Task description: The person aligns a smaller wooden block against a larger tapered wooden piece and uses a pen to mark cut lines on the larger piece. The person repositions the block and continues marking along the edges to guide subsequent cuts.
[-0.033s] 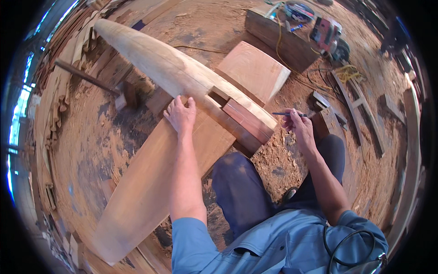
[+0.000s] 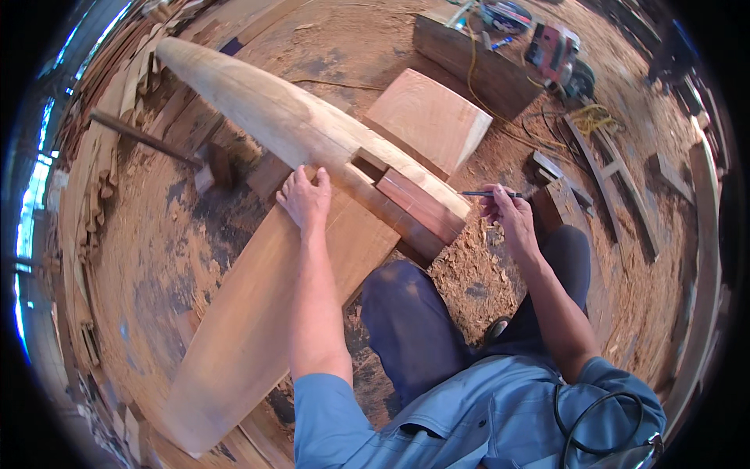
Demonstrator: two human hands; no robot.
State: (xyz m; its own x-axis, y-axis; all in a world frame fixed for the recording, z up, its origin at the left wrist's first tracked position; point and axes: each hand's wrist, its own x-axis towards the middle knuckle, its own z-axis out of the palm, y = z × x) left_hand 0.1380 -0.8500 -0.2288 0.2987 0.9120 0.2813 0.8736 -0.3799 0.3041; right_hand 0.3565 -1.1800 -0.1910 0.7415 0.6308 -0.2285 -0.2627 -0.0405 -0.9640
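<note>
Sawdust-covered workshop floor (image 2: 156, 258), timber stacked along rim at 9 to 11 o'clock. Two long shaped timbers crossed at centre: pale tapered beam (image 2: 297, 125) over broad plank (image 2: 258, 320). One square block (image 2: 430, 117) at 12. One power tool (image 2: 558, 55) at 1. Left hand (image 2: 306, 199) flat, fingers spread, on beam-plank joint. Right hand (image 2: 508, 215) at 3, fingers pinched on one pencil (image 2: 488, 194) just beside beam's cut end.

Pale beam (image 2: 273, 109) smooth matt wood (notched end redder); floor (image 2: 156, 234) rough sawdust.
</note>
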